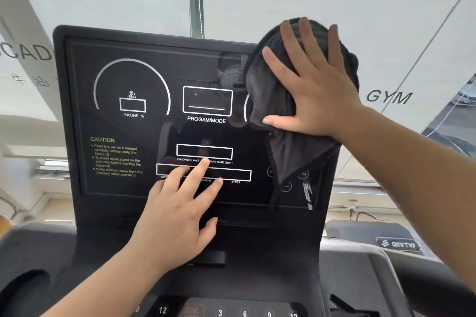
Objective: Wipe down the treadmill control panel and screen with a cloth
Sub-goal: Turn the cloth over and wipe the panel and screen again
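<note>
Head view: the right hand (316, 92) presses a dark cloth (288, 152) flat against the upper right corner of the treadmill screen (154, 131), its fingers (292, 46) straight and spread. The left hand (177, 216) rests spread fingertips on the screen's lower middle. The numbered control panel (244, 313) lies below.

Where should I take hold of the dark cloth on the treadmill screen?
I would grip the dark cloth at its bunched upper part, under the right hand, coming from the front: the open palm only presses it to the screen, and the thin lower tail hangs loose.
</note>
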